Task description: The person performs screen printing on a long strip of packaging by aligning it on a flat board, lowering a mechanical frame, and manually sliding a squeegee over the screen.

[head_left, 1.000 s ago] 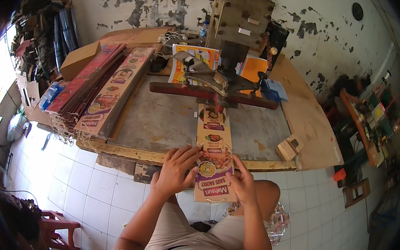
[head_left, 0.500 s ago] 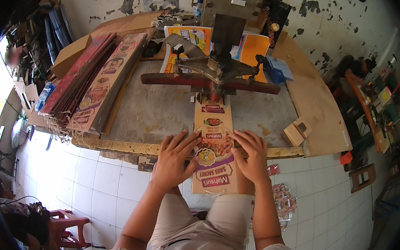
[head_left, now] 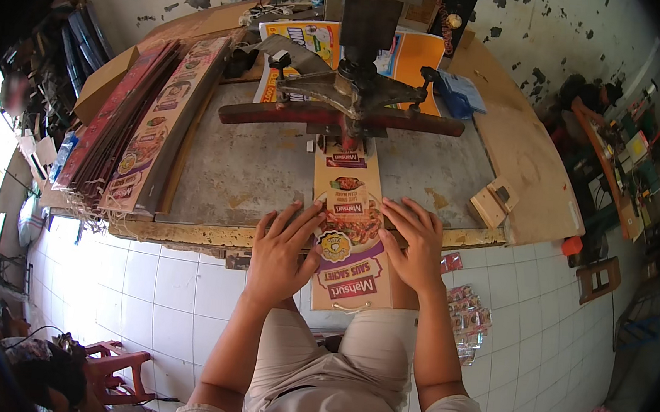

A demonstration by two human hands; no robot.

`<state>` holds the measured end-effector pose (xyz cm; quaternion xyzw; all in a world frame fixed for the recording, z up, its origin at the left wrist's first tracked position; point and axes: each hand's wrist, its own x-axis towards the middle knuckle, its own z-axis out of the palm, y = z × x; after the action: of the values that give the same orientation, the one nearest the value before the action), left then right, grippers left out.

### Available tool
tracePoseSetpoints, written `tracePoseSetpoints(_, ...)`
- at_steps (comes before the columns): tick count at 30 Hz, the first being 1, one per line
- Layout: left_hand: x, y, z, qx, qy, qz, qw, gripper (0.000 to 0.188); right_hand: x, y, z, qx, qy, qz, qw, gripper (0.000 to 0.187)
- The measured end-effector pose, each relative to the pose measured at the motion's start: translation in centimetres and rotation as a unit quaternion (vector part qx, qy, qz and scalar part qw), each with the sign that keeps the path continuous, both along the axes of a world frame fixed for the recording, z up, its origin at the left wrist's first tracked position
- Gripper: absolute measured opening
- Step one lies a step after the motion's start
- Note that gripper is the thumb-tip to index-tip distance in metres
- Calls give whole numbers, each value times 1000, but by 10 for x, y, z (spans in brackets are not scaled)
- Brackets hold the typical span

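A long printed cardboard strip point(head_left: 345, 263), beige with purple bands and a food picture, lies lengthwise in front of me. Its far end runs beneath the press head point(head_left: 353, 103), and its near end juts past the table edge over my lap. A thin cord loop shows at that near end. My left hand point(head_left: 286, 245) rests along the strip's left edge, fingers stretched out. On the opposite edge lies my right hand point(head_left: 414, 245), its fingers extended and thumb apart. Neither hand is wrapped round the strip. What sits under the press head is hidden.
Stacks of printed strips point(head_left: 162, 127) lie on the table's left. At right are a wooden block point(head_left: 493, 202) and a blue plastic packet point(head_left: 459, 96). Colourful printed sheets point(head_left: 415, 54) stand behind the press. Small packets point(head_left: 467, 317) lie on the floor; another person point(head_left: 587, 94) is far right.
The whole view has shifted slightly, with the table and press higher in the picture. Both hands stay at the strip's edges in nearly the same pose.
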<state>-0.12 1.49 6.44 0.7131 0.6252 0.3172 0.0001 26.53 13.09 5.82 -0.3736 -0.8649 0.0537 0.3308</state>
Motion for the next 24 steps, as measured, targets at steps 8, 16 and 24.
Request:
tracePoseSetpoints(8, -1, 0, -2, 9, 14, 2, 1000, 54, -1, -1, 1, 2, -7, 0, 1000, 42)
tracePoseSetpoints(16, -1, 1, 2, 8, 16, -2, 1000, 55, 0, -2, 0, 7, -11, -3, 1000, 42)
tracePoseSetpoints(24, -1, 0, 0, 9, 22, 3, 1000, 55, 0, -2, 1, 3, -8, -3, 1000, 42)
